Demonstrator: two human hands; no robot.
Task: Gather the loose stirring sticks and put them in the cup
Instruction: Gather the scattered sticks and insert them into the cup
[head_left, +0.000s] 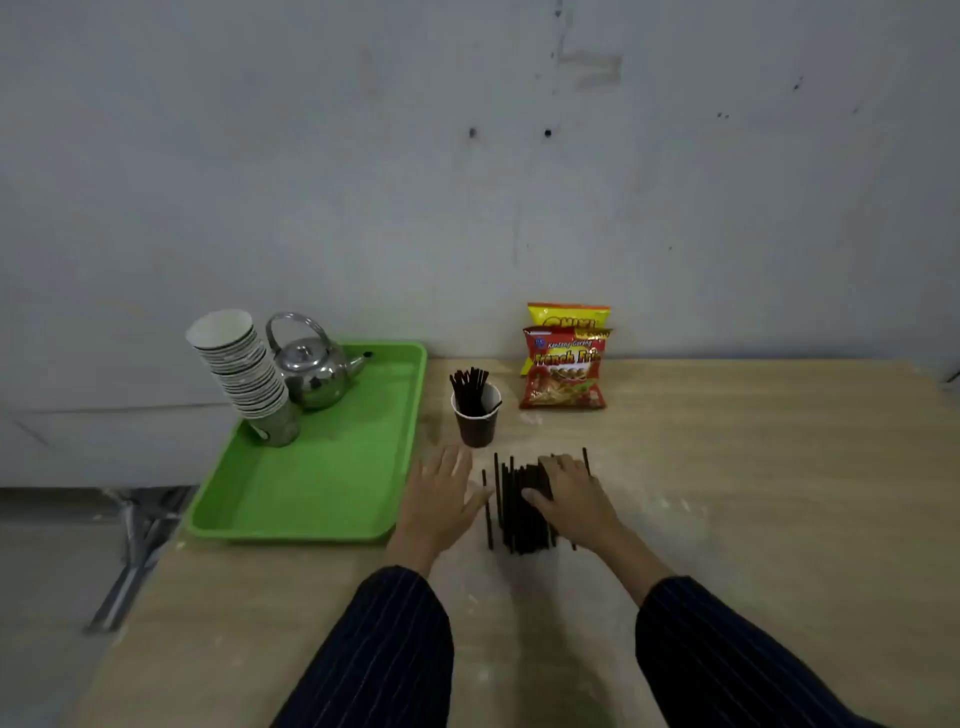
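Note:
A dark paper cup (476, 422) stands on the wooden table and holds several black stirring sticks (469, 388) upright. In front of it lies a pile of loose black stirring sticks (514, 512), roughly parallel and pointing away from me. My right hand (571, 493) rests flat on the right part of the pile, fingers spread over the sticks, thumb against them. My left hand (441, 493) lies flat on the table just left of the pile, fingers apart, its thumb touching the leftmost stick.
A green tray (332, 483) to the left carries a leaning stack of paper cups (244, 374) and a steel kettle (314, 371). Two snack bags (566, 358) stand against the wall behind the cup. The table's left edge runs beside the tray.

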